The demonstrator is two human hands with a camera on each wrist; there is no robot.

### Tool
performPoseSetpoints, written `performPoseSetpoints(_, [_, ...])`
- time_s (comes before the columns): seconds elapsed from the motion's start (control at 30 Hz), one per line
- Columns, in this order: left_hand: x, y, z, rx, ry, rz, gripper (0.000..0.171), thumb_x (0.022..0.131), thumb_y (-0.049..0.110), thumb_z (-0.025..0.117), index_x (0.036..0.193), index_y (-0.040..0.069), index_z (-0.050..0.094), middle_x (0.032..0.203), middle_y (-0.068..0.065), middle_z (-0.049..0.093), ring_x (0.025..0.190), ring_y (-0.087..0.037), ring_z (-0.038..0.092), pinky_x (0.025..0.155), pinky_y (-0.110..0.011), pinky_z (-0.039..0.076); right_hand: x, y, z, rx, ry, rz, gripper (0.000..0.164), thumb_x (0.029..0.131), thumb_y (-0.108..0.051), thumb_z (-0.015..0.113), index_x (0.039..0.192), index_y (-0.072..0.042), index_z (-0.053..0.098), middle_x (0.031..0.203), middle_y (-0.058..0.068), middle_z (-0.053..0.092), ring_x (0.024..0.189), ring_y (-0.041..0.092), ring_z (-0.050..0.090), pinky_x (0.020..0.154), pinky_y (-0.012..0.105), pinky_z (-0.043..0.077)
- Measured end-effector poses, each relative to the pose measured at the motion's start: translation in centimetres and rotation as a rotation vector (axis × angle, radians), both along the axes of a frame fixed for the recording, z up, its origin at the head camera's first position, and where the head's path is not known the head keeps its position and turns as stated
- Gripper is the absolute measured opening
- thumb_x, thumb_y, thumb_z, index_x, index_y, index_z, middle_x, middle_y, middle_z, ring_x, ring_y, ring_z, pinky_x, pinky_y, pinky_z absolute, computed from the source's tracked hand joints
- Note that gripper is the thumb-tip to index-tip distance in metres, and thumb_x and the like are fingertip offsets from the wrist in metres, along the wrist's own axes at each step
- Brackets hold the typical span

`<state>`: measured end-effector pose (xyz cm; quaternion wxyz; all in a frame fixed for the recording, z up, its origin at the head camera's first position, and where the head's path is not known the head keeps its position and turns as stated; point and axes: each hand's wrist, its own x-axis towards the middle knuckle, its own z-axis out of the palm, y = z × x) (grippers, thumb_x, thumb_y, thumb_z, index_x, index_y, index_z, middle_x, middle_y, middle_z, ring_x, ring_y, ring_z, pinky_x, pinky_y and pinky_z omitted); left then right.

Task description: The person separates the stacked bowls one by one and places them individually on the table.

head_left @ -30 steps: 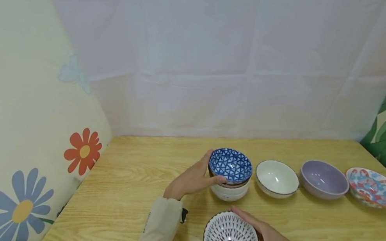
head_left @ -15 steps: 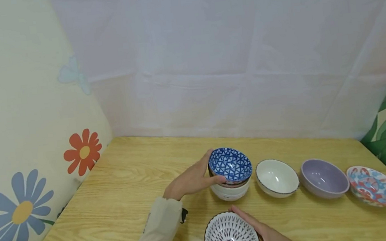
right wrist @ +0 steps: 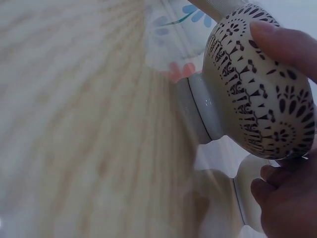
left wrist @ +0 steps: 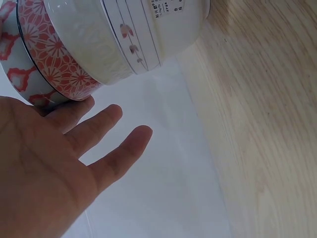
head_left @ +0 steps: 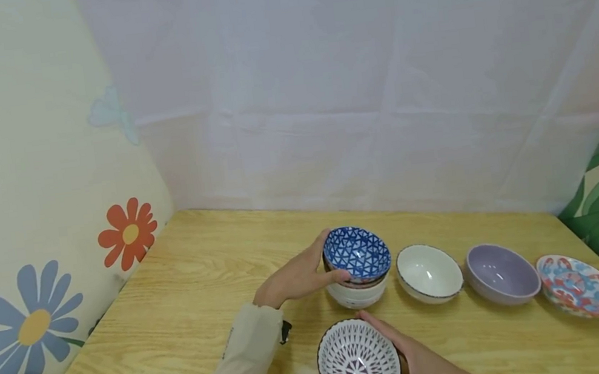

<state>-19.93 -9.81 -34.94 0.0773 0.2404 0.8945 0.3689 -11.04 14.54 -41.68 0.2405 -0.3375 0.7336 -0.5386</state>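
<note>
A stack of nested bowls stands on the table, topped by a blue-and-white bowl [head_left: 357, 255]. My left hand [head_left: 300, 277] grips the stack's upper part, thumb at the near rim and other fingers around the far-left side. In the left wrist view, red-patterned outer walls show above a white lower bowl [left wrist: 163, 29], and several fingers of the left hand [left wrist: 54, 148] spread beside the stack. Nearer the front, my right hand [head_left: 413, 361] holds a white bowl with a dark petal pattern [head_left: 357, 360] by its right side. Its dark-printed outside and pale foot show in the right wrist view.
To the right of the stack, in a row, stand a cream bowl with a dark rim [head_left: 429, 274], a purple bowl [head_left: 502, 274] and a red-and-blue patterned dish [head_left: 581, 285]. A white cloth [head_left: 290, 102] hangs behind the wooden table [head_left: 193, 271]; flowered cloth [head_left: 55, 206] borders the left.
The petal-patterned bowl in my right hand has shifted slightly forward, toward the stack. My left hand keeps its hold on the stack.
</note>
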Motion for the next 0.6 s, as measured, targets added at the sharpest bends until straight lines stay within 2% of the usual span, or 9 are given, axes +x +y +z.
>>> performPoseSetpoints(0.1, [-0.1,0.0,0.0,0.006,-0.001,-0.001,0.090,0.081,0.050,0.058,0.144,0.024,0.001,0.148,-0.002,0.019,0.133,-0.019,0.023,0.106,-0.042,0.024,-0.2,0.0,0.2,0.026,0.008,-0.013,0.107,0.069,-0.015,0.077,0.145,-0.025,0.002,0.148,0.006,0.016,0.129,0.007,0.026,0.098,0.054,0.027])
performPoseSetpoints(0.17, [0.0,0.0,0.0,0.007,-0.005,-0.001,0.090,0.081,0.051,0.058,0.144,0.024,0.000,0.148,-0.003,0.019,0.133,-0.019,0.023,0.106,-0.043,0.024,-0.2,0.1,0.3,0.028,0.016,-0.009,0.107,0.069,-0.015,0.077,0.145,-0.025,0.002,0.149,0.007,0.015,0.130,0.013,0.026,0.097,0.056,0.027])
performPoseSetpoints(0.23, [0.0,0.0,0.0,0.008,-0.008,-0.001,0.090,0.081,0.051,0.057,0.144,0.024,0.000,0.148,-0.003,0.019,0.133,-0.019,0.023,0.106,-0.043,0.024,-0.1,0.2,0.6,0.049,0.026,-0.026,0.108,0.069,-0.016,0.077,0.145,-0.027,0.002,0.149,0.003,0.014,0.131,0.014,0.024,0.098,0.055,0.027])
performPoseSetpoints(0.3, [0.0,0.1,0.0,0.004,-0.010,0.001,0.090,0.080,0.052,0.057,0.144,0.025,0.000,0.148,-0.003,0.019,0.132,-0.020,0.024,0.106,-0.043,0.024,-0.1,0.3,1.0,0.060,0.058,-0.044,0.108,0.068,-0.019,0.078,0.145,-0.027,0.003,0.150,-0.001,0.013,0.134,0.018,0.020,0.096,0.061,0.024])
performPoseSetpoints(0.4, [0.0,0.1,0.1,0.005,-0.011,0.000,0.090,0.081,0.052,0.057,0.144,0.025,-0.001,0.148,-0.003,0.019,0.132,-0.019,0.024,0.106,-0.043,0.024,-0.1,0.4,1.3,0.067,0.093,-0.099,0.107,0.066,-0.017,0.079,0.145,-0.029,0.007,0.150,-0.009,0.011,0.135,0.013,0.014,0.095,0.066,0.019])
performPoseSetpoints(0.47, [0.0,0.1,0.0,0.005,-0.010,0.001,0.090,0.081,0.051,0.057,0.144,0.025,-0.001,0.148,-0.003,0.019,0.132,-0.020,0.024,0.106,-0.043,0.024,0.0,0.4,1.4,0.067,0.079,-0.129,0.107,0.065,-0.016,0.080,0.144,-0.030,0.009,0.149,-0.012,0.011,0.135,0.010,0.009,0.095,0.068,0.013])
performPoseSetpoints(0.53, [0.0,0.1,0.0,0.010,-0.011,0.000,0.090,0.081,0.051,0.058,0.144,0.025,-0.001,0.148,-0.002,0.019,0.132,-0.019,0.024,0.106,-0.043,0.024,0.1,0.4,1.5,0.063,0.059,-0.151,0.107,0.064,-0.015,0.080,0.144,-0.032,0.010,0.148,-0.015,0.011,0.135,0.007,0.008,0.095,0.069,0.011])
performPoseSetpoints(0.6, [0.0,0.1,-0.1,0.015,-0.009,-0.005,0.089,0.081,0.050,0.058,0.144,0.024,0.000,0.147,-0.003,0.021,0.132,-0.020,0.025,0.105,-0.043,0.024,0.2,0.5,1.6,0.038,0.078,-0.154,0.107,0.064,-0.015,0.080,0.144,-0.030,0.010,0.149,-0.012,0.012,0.134,0.006,0.009,0.093,0.070,0.011])
